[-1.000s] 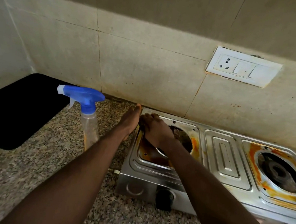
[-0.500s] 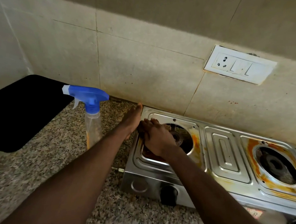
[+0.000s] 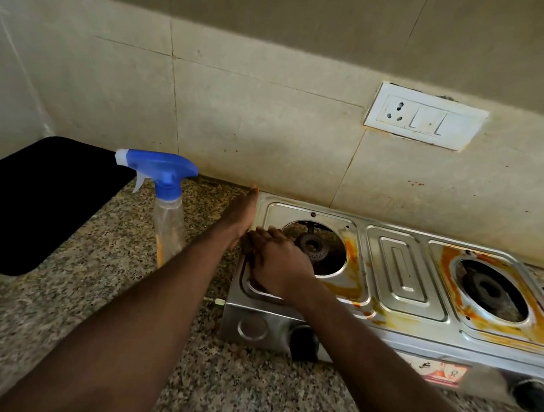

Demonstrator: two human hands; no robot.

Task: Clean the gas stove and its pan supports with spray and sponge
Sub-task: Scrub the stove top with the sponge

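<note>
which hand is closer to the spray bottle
Left. The left hand lies flat along the left edge of the stove, right of the spray bottle; the right hand sits farther right, on the left burner tray.

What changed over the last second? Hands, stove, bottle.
Right hand slid back to the near-left corner of the stove top, uncovering the left burner. Nothing visibly taken or let go. Left hand stays flat against the stove's left edge; spray bottle unmoved.

Beige tiled wall [image 3: 239, 119] with white socket plate [image 3: 425, 116], speckled granite counter [image 3: 55, 301]
</note>
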